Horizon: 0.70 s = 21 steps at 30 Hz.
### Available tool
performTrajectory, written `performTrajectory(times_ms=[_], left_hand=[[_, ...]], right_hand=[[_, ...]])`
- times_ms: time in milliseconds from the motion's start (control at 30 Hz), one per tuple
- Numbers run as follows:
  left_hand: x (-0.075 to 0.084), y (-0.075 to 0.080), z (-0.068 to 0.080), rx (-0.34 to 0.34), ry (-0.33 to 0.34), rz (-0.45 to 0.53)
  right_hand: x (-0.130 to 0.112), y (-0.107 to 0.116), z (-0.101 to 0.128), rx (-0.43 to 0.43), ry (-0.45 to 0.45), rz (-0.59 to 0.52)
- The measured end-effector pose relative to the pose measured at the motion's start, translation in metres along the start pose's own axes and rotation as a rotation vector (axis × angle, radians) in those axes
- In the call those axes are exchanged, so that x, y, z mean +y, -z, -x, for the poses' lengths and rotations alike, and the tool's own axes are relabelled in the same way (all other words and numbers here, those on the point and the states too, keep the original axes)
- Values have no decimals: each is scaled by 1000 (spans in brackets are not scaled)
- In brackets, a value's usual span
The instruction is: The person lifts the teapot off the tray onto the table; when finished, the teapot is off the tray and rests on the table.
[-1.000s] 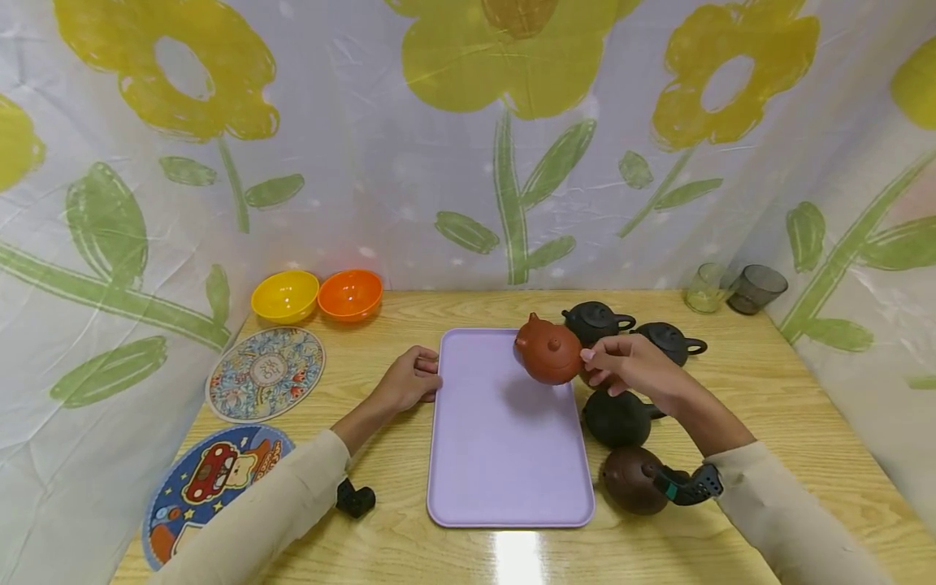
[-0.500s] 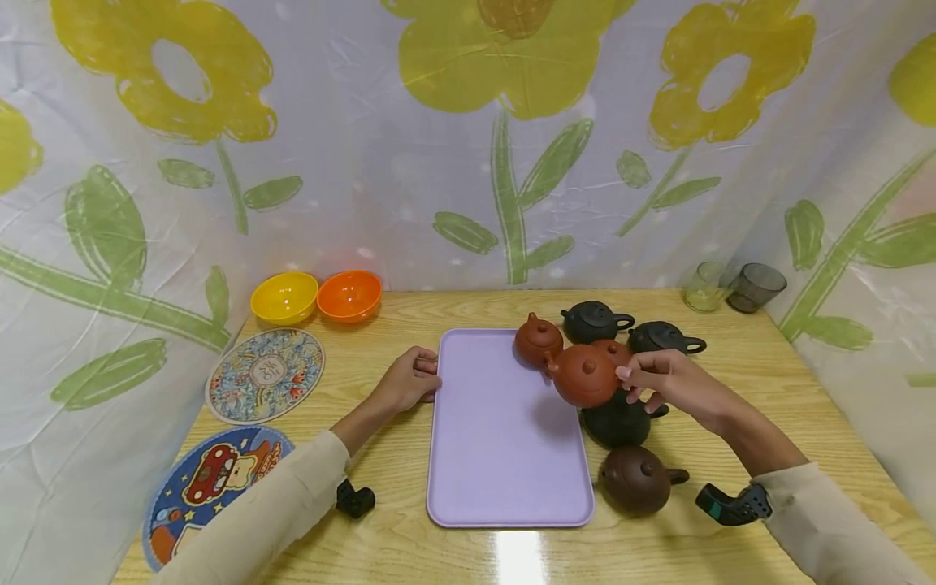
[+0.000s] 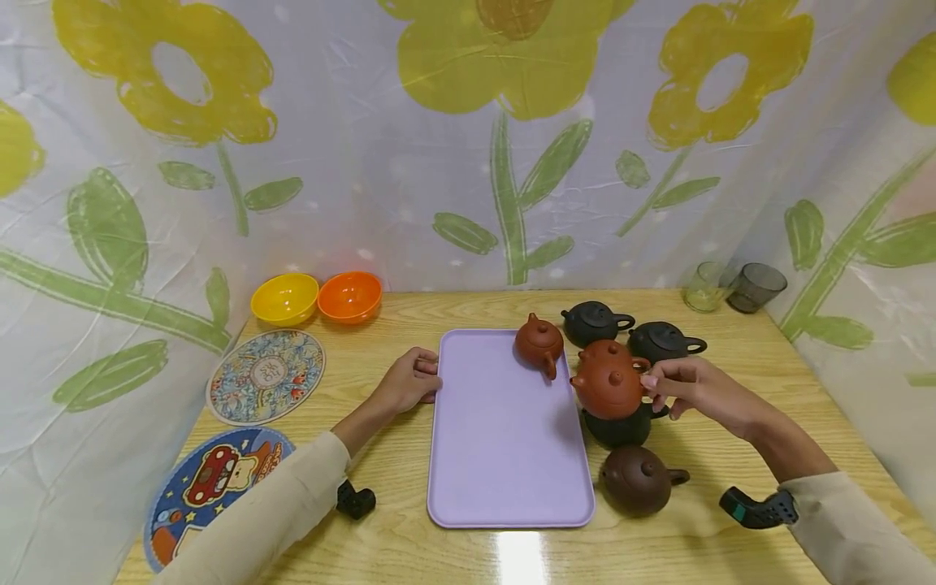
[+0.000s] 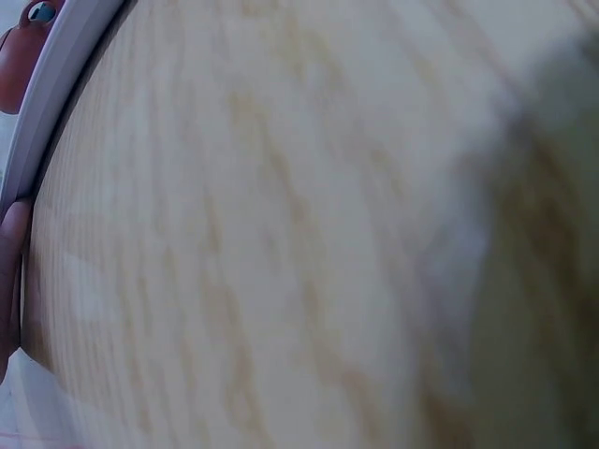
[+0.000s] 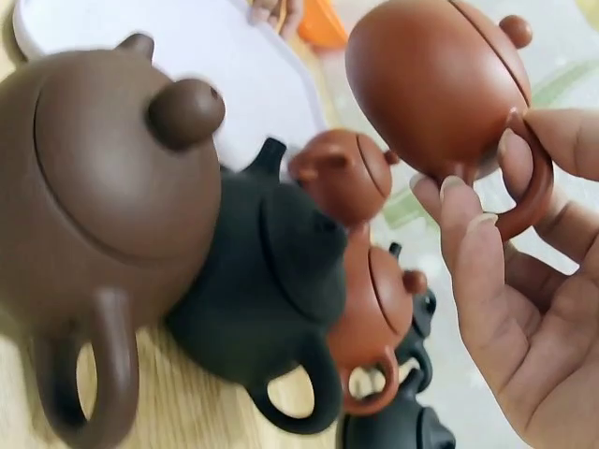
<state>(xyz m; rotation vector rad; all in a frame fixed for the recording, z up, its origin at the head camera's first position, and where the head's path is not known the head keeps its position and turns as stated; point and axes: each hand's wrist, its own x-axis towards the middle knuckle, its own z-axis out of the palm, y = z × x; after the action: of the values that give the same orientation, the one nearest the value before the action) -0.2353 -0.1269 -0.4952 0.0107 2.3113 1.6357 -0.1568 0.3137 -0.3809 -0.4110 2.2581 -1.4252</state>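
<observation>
My right hand (image 3: 680, 386) pinches the handle of a red-brown teapot (image 3: 609, 390), held in the air just right of the lilac tray (image 3: 504, 455) and over a dark teapot (image 3: 621, 424). In the right wrist view the fingers (image 5: 487, 262) curl round the handle of this teapot (image 5: 430, 84). A smaller red teapot (image 3: 539, 343) stands on the tray's far right corner. My left hand (image 3: 409, 382) holds the tray's left rim with curled fingers. The left wrist view shows only blurred wood, the tray rim (image 4: 56, 84) and one fingertip (image 4: 11, 253).
Right of the tray stand another red teapot (image 3: 610, 353), two black teapots (image 3: 594, 321) (image 3: 661, 340) and a brown teapot (image 3: 638, 479). Yellow (image 3: 285, 296) and orange (image 3: 349, 294) bowls and two round mats (image 3: 266, 374) lie at left. Two glasses (image 3: 731, 287) stand at the back right.
My right hand has carried the red-brown teapot from above the tray's far right corner to the right and nearer, off the tray. The left hand has stayed put.
</observation>
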Motion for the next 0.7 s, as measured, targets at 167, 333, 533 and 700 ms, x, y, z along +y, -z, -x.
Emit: performTrajectory(times_ms=[167,333,533,700], left_hand=[[0,0,1,-2,0,-1],[2,0,2,-2,3,-5],[2,0,2,4,2,-15],[2,0,2,2,-1,-20]], right_hand=[[8,12,6,-27,30,-7],[16,24,12,-36,34,-5],[27,37,16,-16,-1,2],[40,49,21,10,-15,1]])
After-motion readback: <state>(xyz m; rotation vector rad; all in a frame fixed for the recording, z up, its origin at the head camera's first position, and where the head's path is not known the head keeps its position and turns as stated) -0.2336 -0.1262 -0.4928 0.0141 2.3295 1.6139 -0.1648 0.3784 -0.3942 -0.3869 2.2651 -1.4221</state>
